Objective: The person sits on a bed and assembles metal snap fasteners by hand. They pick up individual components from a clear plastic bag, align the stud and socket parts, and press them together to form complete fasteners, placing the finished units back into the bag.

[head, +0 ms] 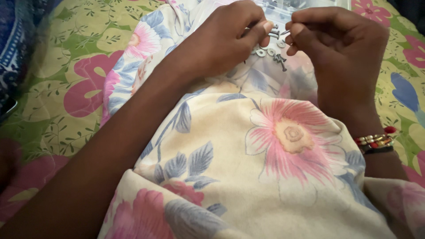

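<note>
My left hand [226, 37] and my right hand [341, 48] meet near the top of the view, fingertips almost touching. Both pinch a small metal screw [278, 32] between thumb and fingers. Just below the fingertips, several small metal washers [261, 52] and short screws [280, 61] lie loose on a cream floral cloth [248, 168] that covers my lap. A beaded bracelet [375, 142] sits on my right wrist.
A clear plastic box [305, 4] lies just behind the hands at the top edge. A green and pink floral bedsheet [66, 88] spreads to the left and right. Blue patterned fabric [13, 48] shows at the far left.
</note>
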